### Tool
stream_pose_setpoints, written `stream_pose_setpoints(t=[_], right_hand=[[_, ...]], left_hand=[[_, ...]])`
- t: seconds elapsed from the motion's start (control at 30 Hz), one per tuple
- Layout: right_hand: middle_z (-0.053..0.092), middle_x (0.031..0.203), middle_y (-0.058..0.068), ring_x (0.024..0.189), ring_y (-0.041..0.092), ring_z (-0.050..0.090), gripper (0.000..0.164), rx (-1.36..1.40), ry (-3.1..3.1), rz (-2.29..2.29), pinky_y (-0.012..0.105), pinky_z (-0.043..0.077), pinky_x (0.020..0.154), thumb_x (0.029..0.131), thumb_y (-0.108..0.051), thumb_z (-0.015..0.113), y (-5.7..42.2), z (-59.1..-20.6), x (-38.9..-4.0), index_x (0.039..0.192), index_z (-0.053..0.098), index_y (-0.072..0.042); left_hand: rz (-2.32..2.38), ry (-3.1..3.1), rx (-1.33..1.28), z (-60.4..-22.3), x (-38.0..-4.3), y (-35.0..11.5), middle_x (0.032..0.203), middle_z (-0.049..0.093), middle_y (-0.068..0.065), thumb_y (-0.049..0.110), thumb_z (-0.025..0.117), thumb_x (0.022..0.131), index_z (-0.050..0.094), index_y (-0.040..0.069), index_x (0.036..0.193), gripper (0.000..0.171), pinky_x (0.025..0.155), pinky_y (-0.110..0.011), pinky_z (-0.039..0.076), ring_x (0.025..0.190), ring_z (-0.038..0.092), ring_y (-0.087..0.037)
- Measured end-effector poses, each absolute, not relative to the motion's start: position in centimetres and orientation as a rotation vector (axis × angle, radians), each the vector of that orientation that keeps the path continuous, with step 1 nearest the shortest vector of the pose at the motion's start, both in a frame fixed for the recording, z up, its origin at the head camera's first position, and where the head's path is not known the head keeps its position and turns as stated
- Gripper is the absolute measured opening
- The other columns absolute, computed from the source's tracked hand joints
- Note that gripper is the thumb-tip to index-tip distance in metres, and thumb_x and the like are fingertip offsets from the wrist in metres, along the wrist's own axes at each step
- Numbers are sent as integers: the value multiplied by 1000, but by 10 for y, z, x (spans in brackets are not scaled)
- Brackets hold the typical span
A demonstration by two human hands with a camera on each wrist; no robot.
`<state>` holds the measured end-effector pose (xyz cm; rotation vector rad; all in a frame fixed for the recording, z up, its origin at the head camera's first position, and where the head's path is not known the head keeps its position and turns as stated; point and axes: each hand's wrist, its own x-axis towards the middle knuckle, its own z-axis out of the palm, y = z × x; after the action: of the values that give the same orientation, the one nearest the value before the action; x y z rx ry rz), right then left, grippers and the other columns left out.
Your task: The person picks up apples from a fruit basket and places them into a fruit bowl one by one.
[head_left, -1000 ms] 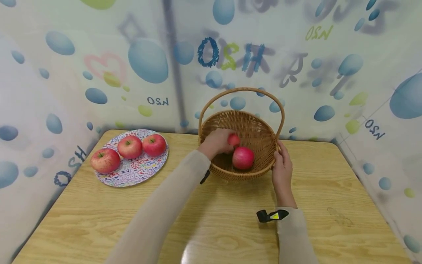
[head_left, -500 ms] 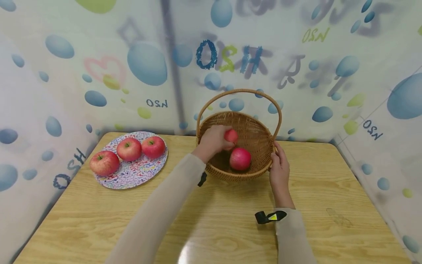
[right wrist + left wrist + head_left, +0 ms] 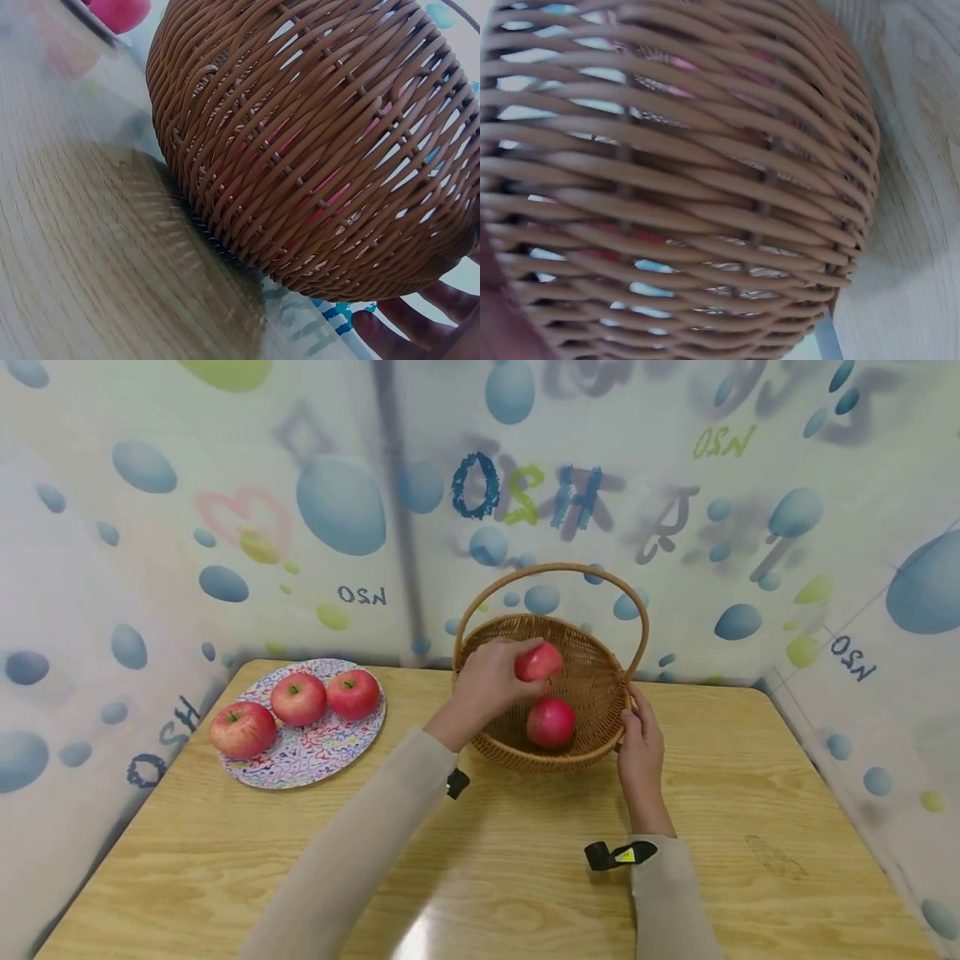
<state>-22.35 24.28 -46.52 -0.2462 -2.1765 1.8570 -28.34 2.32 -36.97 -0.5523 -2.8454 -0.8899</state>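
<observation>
A brown wicker basket [image 3: 592,693] with a tall arched handle leans toward me at the back of the table, its opening facing me. My left hand [image 3: 491,681] reaches over its left side and grips a red apple [image 3: 542,662] inside. Below that apple, a second red apple [image 3: 551,723] lies in the basket near the front rim. My right hand [image 3: 641,752] holds the basket's right side, thumb at the rim. In the right wrist view, fingers [image 3: 405,322] lie along the outer weave. The left wrist view is mostly filled by the basket wall [image 3: 690,165].
On the left of the wooden table [image 3: 517,877] lies a patterned oval plate [image 3: 322,752] bearing three red apples [image 3: 298,698]. A wall covering with blue drops [image 3: 341,506] stands right behind the table and along both sides.
My left hand has risen a little with the apple, which shows more fully above the other one. My right hand stays on the basket's side.
</observation>
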Motion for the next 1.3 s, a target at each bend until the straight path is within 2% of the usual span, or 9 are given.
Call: stream_pose_setpoints(t=[0.33,0.43,0.67,1.0,1.13,1.3], right_hand=[[35,164,8,146,38,41,47,-261,-2157,1869,63,43,110,110,-30,34,241,-466,-222,157,37,-32],[35,164,7,146,38,41,48,-261,-2158,1877,63,42,110,110,-29,33,242,-466,-222,157,36,-33],[36,163,10,145,38,42,48,-254,-2173,1862,63,43,109,110,-30,32,242,-466,-222,157,36,-33],[40,159,15,143,38,45,48,-265,-2173,1856,59,44,110,110,-30,32,242,-465,-222,158,36,-32],[42,158,13,142,34,46,48,-274,-2194,1849,57,45,108,110,-31,31,243,-466,-223,158,35,-34],[39,161,10,143,34,45,48,-271,-2192,1845,56,45,108,110,-31,32,243,-466,-224,158,35,-34]], left_hand=[[-1226,-2687,-559,-358,-245,14,140,63,-1,34,82,84,59,32,143,63,85,-31,61,124,61,-19],[-1316,-2643,-572,-353,-237,12,140,63,-1,31,82,84,60,32,142,61,88,-31,61,124,61,-18],[-1521,-2499,-614,-350,-223,-2,140,63,-2,24,82,85,62,23,140,59,95,-31,58,124,63,-19],[-1617,-2397,-583,-353,-202,-31,139,63,-3,21,83,84,63,24,140,59,98,-33,57,123,64,-21],[-1596,-2403,-490,-356,-192,-49,141,62,1,22,84,83,63,29,139,60,97,-36,58,126,63,-20],[-1576,-2370,-362,-360,-178,-76,141,64,2,19,85,82,63,28,139,62,94,-40,59,128,62,-19]])
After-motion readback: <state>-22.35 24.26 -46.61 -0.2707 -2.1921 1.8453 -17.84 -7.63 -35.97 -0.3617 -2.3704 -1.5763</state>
